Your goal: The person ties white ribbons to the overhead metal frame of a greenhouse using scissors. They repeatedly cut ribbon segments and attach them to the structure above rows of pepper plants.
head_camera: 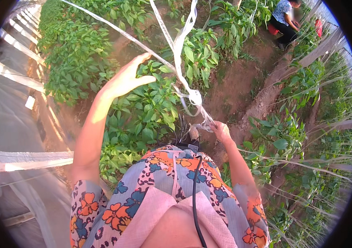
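My right hand (220, 130) grips the lower end of a knotted bundle of white plastic twine (195, 97). Above the knot, several strands spread upward and to the left, pulled fairly straight. My left hand (129, 76) is raised with thumb and fingers apart, holding nothing. Its fingertips come close to the leftmost twine strand (117, 29); whether they touch it I cannot tell. Below and between the hands grow leafy green pepper plants (146, 108). A loose loop of twine hangs just under the knot.
A person (284, 23) sits low among the plants at the upper right. Bare soil (234, 83) runs between the rows. More plants with strung twine (287, 136) stand to the right. Plastic sheeting (11, 117) and a pale beam (24, 160) are on the left. A black cable (196, 192) hangs down my front.
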### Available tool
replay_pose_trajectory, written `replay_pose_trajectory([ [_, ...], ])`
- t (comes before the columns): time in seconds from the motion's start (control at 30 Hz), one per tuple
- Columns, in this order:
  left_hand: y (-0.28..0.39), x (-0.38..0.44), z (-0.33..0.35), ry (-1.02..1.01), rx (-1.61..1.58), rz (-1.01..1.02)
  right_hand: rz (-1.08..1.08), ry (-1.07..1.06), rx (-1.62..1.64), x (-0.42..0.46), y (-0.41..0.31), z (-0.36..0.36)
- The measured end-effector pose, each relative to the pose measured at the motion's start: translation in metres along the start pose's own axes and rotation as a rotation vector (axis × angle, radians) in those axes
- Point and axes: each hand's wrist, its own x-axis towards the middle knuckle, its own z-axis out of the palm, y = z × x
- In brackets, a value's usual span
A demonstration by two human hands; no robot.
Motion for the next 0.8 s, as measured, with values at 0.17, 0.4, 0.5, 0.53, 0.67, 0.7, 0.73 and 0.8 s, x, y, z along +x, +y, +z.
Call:
replay_pose_trajectory([
  [0.17, 0.042, 0.059, 0.075, -0.132, -0.431, 0.077, -0.085, -0.044, -0.130, -0.006, 0.013, 0.030],
  [0.4, -0.031, 0.086, -0.012, 0.175, -0.910, -0.063, 0.204, 0.371, -0.091, -0.047, 0.084, 0.006],
  [0.5, -0.051, 0.078, -0.022, 0.201, -0.990, -0.167, 0.288, 0.343, -0.035, -0.050, 0.092, -0.007],
  [0.53, -0.056, 0.072, -0.021, 0.190, -0.999, -0.153, 0.321, 0.321, 0.001, -0.051, 0.093, -0.007],
  [0.67, -0.071, 0.042, -0.016, 0.196, -0.947, -0.183, 0.386, 0.293, 0.120, -0.052, 0.135, 0.014],
  [0.7, -0.076, 0.035, -0.014, 0.202, -0.940, -0.202, 0.390, 0.293, 0.160, -0.050, 0.148, 0.020],
  [0.73, -0.077, 0.027, -0.008, 0.255, -0.937, -0.267, 0.429, 0.238, 0.141, -0.050, 0.152, 0.023],
  [0.8, -0.090, 0.009, 0.005, 0.292, -0.907, -0.268, 0.491, 0.100, 0.238, -0.052, 0.151, 0.028],
])
